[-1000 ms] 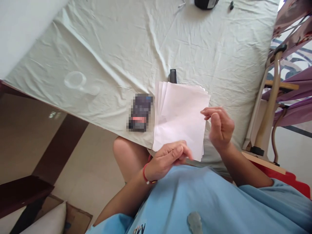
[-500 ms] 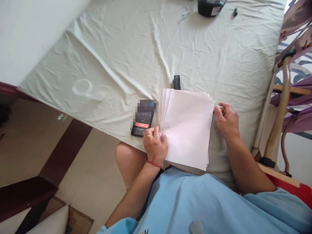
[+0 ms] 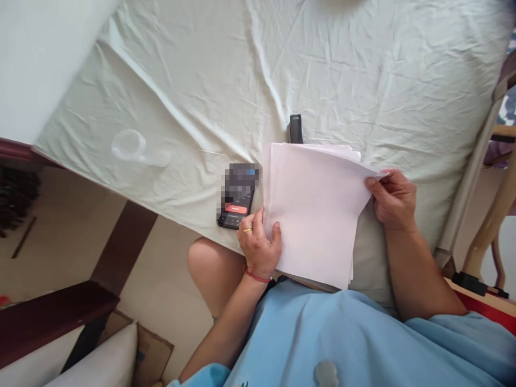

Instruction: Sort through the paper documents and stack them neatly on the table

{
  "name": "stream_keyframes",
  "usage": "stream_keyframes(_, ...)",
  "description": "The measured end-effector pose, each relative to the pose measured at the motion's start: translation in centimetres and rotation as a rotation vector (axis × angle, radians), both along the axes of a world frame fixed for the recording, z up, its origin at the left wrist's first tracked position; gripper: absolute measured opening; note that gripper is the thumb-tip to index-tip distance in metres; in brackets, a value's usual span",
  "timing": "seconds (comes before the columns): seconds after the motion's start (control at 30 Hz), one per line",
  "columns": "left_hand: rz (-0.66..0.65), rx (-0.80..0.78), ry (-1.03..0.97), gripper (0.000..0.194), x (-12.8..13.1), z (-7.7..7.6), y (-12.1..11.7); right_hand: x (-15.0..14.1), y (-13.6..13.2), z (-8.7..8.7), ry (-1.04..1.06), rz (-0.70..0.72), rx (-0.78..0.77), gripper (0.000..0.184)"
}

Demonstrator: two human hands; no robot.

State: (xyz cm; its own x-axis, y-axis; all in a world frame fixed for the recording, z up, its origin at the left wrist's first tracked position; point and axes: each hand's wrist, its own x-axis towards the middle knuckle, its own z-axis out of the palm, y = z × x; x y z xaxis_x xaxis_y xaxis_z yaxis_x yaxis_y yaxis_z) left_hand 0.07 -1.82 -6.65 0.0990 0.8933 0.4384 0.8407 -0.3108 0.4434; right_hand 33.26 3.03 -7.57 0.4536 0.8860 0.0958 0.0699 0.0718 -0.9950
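Observation:
A stack of white paper sheets [image 3: 314,209] lies near the front edge of a table covered with a pale green cloth [image 3: 226,80]. My left hand [image 3: 259,244], with a gold ring and a red wrist string, grips the stack's near left corner, thumb on top. My right hand [image 3: 393,198] pinches the top sheet's far right corner and lifts it slightly off the stack.
A black phone [image 3: 238,196] lies just left of the paper. A small black device [image 3: 295,129] pokes out behind the stack. A clear tape roll [image 3: 128,145] rests at the left. A wooden frame [image 3: 489,215] stands at the right, a cushion [image 3: 100,360] on the floor.
My right hand has taken the top sheet's right corner and raised it. My left hand moved from the stack's bottom edge to its left corner and holds there.

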Motion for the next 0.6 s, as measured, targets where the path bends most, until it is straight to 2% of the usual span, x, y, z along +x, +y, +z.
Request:
stream_keyframes(0.13, -0.001, -0.008, 0.039, 0.042, 0.0, 0.1, 0.1, 0.5, -0.2, 0.1, 0.039, -0.007, 0.012, 0.041)
stream_keyframes(0.3, -0.030, 0.020, 0.027, 0.022, 0.0, 0.3, 0.1, -0.2, -0.4, 0.7, -0.223, -0.121, -0.013, 0.027)
stream_keyframes(0.43, -0.054, 0.022, 0.010, 0.011, 0.0, 0.3, 0.1, -0.3, -0.6, 1.1, -0.329, -0.166, 0.026, 0.019)
stream_keyframes(0.5, -0.078, 0.023, 0.003, 0.010, 0.0, 0.4, 0.1, -0.2, -0.6, 1.3, -0.274, -0.157, 0.065, 0.019)
stream_keyframes(0.6, -0.098, 0.028, -0.004, 0.011, 0.1, 0.7, 0.1, 0.0, -0.7, 1.7, -0.044, -0.116, 0.113, 0.027)
